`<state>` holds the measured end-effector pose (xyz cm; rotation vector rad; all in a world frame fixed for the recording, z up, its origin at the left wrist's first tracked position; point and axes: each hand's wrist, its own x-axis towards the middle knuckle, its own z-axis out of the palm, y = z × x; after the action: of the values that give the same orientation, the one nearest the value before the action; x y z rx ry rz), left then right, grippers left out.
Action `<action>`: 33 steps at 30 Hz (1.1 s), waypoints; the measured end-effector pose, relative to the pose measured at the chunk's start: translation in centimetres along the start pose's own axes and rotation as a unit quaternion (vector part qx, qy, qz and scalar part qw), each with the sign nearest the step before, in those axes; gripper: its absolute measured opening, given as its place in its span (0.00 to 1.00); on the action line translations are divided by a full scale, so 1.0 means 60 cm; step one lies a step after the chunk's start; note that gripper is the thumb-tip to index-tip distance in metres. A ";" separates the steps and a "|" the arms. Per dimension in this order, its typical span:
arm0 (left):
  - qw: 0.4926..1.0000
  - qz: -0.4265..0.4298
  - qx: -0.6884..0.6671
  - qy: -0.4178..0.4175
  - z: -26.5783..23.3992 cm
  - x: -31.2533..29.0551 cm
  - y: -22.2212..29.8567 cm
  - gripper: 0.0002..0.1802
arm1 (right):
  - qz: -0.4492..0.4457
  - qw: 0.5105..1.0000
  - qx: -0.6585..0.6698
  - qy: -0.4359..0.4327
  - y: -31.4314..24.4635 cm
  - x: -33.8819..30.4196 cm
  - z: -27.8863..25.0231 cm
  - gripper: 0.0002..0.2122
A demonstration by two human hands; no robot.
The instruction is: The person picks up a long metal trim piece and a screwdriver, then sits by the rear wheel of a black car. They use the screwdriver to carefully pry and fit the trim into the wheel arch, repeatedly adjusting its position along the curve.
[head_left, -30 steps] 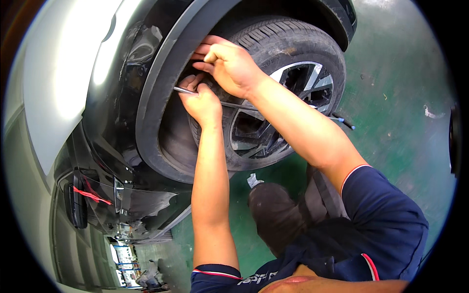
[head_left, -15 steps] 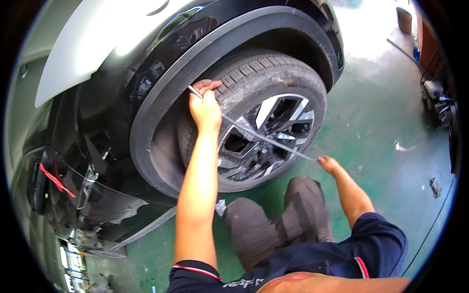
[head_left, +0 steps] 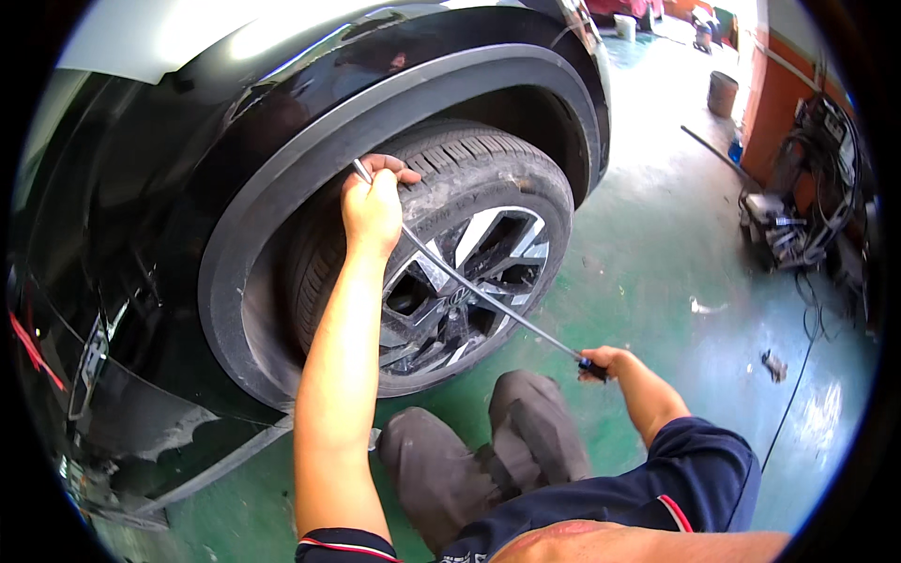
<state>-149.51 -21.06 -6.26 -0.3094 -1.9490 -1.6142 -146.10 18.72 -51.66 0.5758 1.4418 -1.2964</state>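
Note:
A long thin metal rod [head_left: 488, 298] with a dark handle [head_left: 592, 368] slants across the front of a car wheel [head_left: 460, 281]. At its upper end my left hand [head_left: 374, 208] is closed round the shaft, above the tyre tread [head_left: 460, 148] and close to the edge of the wheel arch [head_left: 282, 178]. The bright tip [head_left: 361, 170] pokes out past that hand, by the arch lip; whether it touches the lip I cannot tell. Down to the right, my right hand [head_left: 610, 361] grips the handle, fingers curled about it.
The black car body [head_left: 141, 188] fills the left side. My knees [head_left: 526, 413] are below the wheel. On the green floor [head_left: 638, 272], a small dark object [head_left: 774, 366] lies at right, near a thin cable [head_left: 793, 413]. Cabled equipment [head_left: 798, 206] and a bin [head_left: 722, 94] stand farther off.
The view has shifted, so the wheel appears lower and farther left. The rod slants more steeply, and its dark handle now shows in my right hand. Both hands keep their grip.

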 end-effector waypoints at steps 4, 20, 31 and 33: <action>1.000 0.015 -0.022 0.011 0.013 0.003 0.002 0.09 | -0.056 0.998 0.001 0.020 0.031 -0.005 -0.037 0.18; 0.999 0.026 -0.014 0.035 0.013 0.004 0.006 0.13 | -0.114 0.990 -0.040 0.075 -0.014 -0.007 0.038 0.17; 0.997 0.006 -0.042 0.064 0.014 0.020 0.005 0.15 | -0.099 0.991 -0.058 0.069 -0.050 -0.033 0.003 0.17; 0.997 -0.014 -0.035 0.065 0.023 0.024 0.009 0.15 | -0.121 0.987 -0.038 0.101 -0.047 -0.031 -0.002 0.17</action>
<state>-150.80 -19.90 -5.14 -0.2002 -1.8102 -1.6808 -148.02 18.55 -48.88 0.5033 1.7645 -1.3958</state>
